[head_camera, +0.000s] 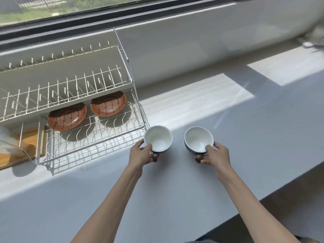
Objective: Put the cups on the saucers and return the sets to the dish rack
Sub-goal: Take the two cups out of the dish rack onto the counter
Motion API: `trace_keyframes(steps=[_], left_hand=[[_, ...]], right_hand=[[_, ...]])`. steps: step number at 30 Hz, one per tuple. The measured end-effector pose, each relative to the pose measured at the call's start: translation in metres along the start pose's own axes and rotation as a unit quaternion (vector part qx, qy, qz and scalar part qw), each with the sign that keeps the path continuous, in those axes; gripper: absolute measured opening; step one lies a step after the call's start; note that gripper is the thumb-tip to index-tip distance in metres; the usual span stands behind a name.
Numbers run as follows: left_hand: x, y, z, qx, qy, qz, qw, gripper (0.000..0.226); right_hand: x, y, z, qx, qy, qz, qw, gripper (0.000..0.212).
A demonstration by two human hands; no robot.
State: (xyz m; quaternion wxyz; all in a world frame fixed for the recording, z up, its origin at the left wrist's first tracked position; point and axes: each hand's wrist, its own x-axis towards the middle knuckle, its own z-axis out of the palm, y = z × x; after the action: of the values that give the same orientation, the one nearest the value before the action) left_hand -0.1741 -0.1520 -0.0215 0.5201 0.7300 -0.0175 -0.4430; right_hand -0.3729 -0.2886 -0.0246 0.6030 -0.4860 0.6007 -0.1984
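Two cups, grey outside and white inside, are on or just above the grey counter in front of me. My left hand (141,153) grips the left cup (158,137) by its brown handle. The right cup (198,138) is held the same way by my right hand (216,154). Both cups are upright and look empty. Two brown saucers lie on the lower shelf of the wire dish rack (98,141): the left saucer (66,116) and the right saucer (108,103), both bare. The left cup sits just off the rack's front right corner.
The rack's upper shelf (66,85) overhangs the back of the saucers. A wooden board (26,144) lies at the rack's left end. A window ledge runs behind. The counter's front edge drops off at the lower right (263,199).
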Motion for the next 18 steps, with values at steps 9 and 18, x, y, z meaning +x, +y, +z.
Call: trace_keyframes(steps=[9,18], left_hand=[[0.018,0.013,0.054,0.003,-0.011,0.002,1.0,0.051],[0.029,0.012,0.062,0.016,-0.015,-0.003,1.0,0.048]], right_hand=[[0.03,-0.001,-0.021,0.015,0.02,0.008,1.0,0.033],[0.045,0.0,-0.022,0.021,0.011,-0.001,1.0,0.037]])
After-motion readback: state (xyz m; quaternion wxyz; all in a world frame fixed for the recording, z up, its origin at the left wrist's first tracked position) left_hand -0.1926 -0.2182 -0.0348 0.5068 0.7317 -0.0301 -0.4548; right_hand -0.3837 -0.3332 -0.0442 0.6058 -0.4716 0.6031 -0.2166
